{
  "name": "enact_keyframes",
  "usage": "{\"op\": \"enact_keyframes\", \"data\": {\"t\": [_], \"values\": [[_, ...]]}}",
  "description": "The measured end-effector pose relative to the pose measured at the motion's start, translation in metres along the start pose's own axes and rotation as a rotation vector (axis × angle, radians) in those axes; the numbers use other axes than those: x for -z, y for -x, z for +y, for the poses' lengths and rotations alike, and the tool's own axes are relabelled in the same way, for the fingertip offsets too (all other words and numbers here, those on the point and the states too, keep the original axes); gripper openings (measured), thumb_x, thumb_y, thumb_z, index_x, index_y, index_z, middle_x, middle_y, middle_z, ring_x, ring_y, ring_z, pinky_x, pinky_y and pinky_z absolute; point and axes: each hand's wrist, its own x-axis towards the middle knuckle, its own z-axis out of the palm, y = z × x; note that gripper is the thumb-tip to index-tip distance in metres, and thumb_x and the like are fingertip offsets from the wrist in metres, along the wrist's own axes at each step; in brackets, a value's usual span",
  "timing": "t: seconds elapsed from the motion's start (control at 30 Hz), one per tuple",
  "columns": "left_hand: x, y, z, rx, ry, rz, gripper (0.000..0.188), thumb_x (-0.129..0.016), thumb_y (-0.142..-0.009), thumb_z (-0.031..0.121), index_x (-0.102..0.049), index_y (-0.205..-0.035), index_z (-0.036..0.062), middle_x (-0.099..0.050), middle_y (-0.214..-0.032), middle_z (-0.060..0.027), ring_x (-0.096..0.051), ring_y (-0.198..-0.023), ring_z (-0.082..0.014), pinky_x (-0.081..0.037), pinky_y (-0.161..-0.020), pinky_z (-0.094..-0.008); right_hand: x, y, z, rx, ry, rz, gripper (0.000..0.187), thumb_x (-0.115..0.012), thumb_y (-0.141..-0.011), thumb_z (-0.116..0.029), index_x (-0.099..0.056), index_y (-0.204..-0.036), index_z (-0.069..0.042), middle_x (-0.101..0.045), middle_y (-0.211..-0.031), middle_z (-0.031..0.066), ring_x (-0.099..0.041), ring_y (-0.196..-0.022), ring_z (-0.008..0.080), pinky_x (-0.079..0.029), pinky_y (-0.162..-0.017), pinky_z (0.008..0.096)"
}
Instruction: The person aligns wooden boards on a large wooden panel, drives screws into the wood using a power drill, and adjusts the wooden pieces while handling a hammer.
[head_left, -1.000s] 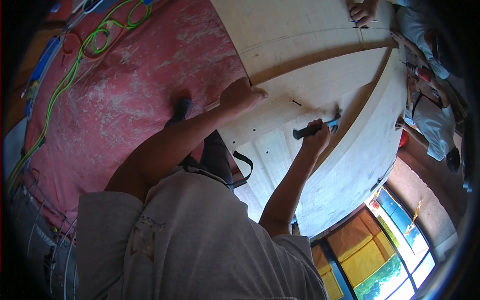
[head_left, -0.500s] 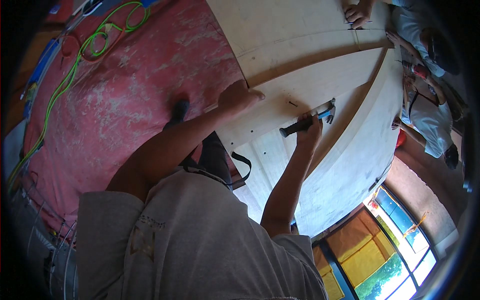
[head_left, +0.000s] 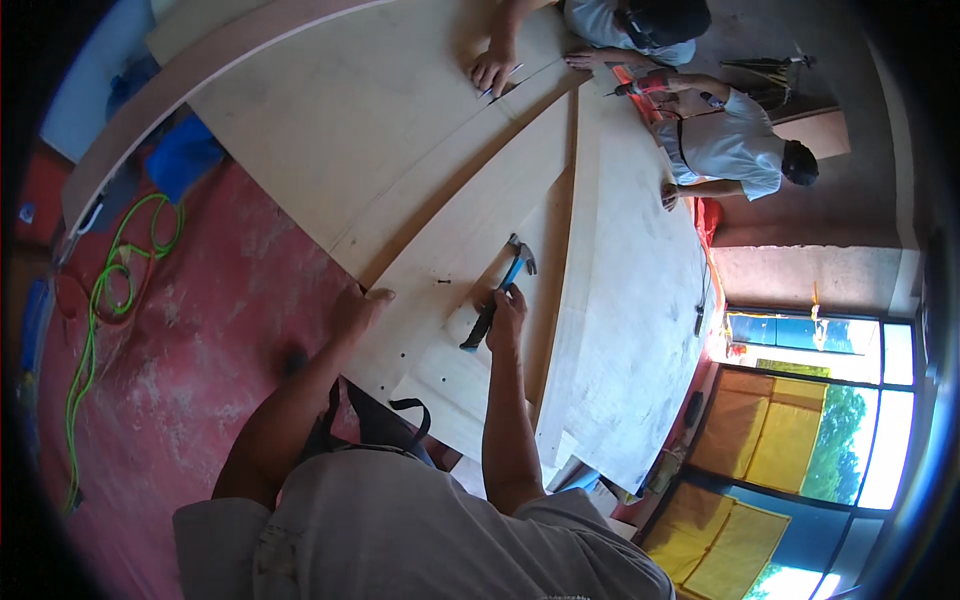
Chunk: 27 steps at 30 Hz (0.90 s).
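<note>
A claw hammer (head_left: 513,268) with a black grip and blue shaft is held in my right hand (head_left: 507,315), its head pointing away from me over the wooden board (head_left: 420,330). My left hand (head_left: 360,308) grips the board's left edge, thumb on top, the other fingers mostly hidden. Between my hands a dark nail or screw (head_left: 443,281) shows on the pale wood, with its shadow beside it. A few small dark holes (head_left: 403,355) dot the board nearer to me.
At the far side, one person's hand (head_left: 492,72) holds a thin pen-like tool on a plywood sheet (head_left: 300,130). Another person (head_left: 735,140) stands beside a red drill (head_left: 645,85). A green cord (head_left: 90,340) lies on the red floor covering (head_left: 200,380); windows (head_left: 790,420) are at right.
My view has turned, so the boards and the other people appear farther left and more of the windows shows. My right hand still holds the hammer; my left stays at the board's edge.
</note>
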Motion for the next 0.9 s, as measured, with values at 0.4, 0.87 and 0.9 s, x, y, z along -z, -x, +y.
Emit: {"op": "enact_keyframes", "data": {"t": [0.4, 0.87, 0.9], "values": [[0.006, 0.009, 0.019, -0.048, -0.071, 0.012, 0.057, -0.075, -0.081, 0.046, -0.067, -0.110, -0.0025, -0.071, -0.109, -0.0235, -0.068, -0.105, -0.0381, -0.052, -0.088, -0.0450, -0.004, 0.004, -0.002, 0.214, 0.472, 0.179, 0.039, -0.069, -0.088, -0.021, -0.066, -0.120, 0.002, -0.061, -0.077, 0.0042, -0.052, -0.066, 0.0109, -0.044, -0.061, 0.0295], [-0.003, -0.007, -0.004, -0.130, -0.036, 0.033, 0.064, -0.072, -0.082, 0.052, -0.068, -0.108, -0.0066, -0.069, -0.109, -0.0293, -0.066, -0.108, -0.0420, -0.052, -0.089, -0.0479, -0.003, 0.005, -0.004, 0.231, 0.453, 0.140, 0.040, -0.067, -0.088, -0.023, -0.066, -0.120, 0.002, -0.064, -0.082, 0.0071, -0.055, -0.071, 0.0124, -0.046, -0.064, 0.0302], [-0.003, -0.007, -0.004, -0.128, -0.035, 0.035, 0.064, -0.072, -0.082, 0.052, -0.068, -0.108, -0.0066, -0.069, -0.109, -0.0293, -0.066, -0.108, -0.0420, -0.052, -0.089, -0.0479, -0.004, 0.006, -0.004, 0.231, 0.455, 0.138, 0.040, -0.067, -0.088, -0.023, -0.066, -0.120, 0.002, -0.064, -0.082, 0.0071, -0.055, -0.071, 0.0124, -0.046, -0.064, 0.0302]]}}
